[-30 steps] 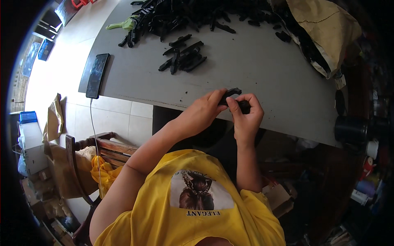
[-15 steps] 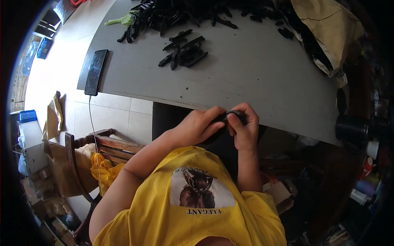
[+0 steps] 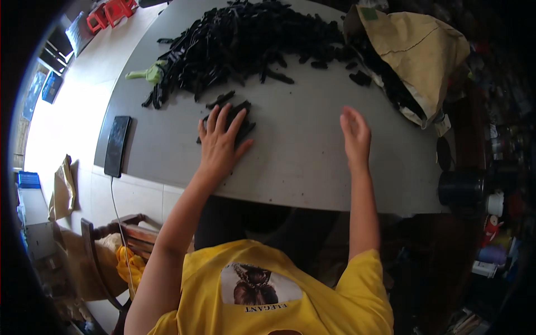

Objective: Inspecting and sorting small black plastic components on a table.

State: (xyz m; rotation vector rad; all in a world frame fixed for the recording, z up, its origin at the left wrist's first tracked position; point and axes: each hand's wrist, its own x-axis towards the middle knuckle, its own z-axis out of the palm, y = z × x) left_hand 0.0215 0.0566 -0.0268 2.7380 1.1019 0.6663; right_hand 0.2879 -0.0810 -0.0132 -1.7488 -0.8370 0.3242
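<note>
My left hand (image 3: 219,146) lies palm down with fingers spread over a small group of narrow black pieces (image 3: 244,127). The hand partly covers them, and their exact kind cannot be made out. Further right, my right hand (image 3: 356,134) is over the grey table (image 3: 301,162) with its fingers stretched out and nothing visible in it. Beyond both hands, a large heap of similar black pieces (image 3: 229,47) spreads across the far side. At the heap's left edge rests a light green object (image 3: 152,73) with a narrow end.
A phone (image 3: 118,146) with a white cable lies at the table's left edge. An open brown paper bag (image 3: 416,53) with black contents stands at far right. A dark cylindrical container (image 3: 461,188) is by the right edge. A wooden chair (image 3: 137,237) stands at lower left.
My hands were together at the table's near edge around a small dark piece; now they are apart. The left has reached forward onto the small group, the right forward and right.
</note>
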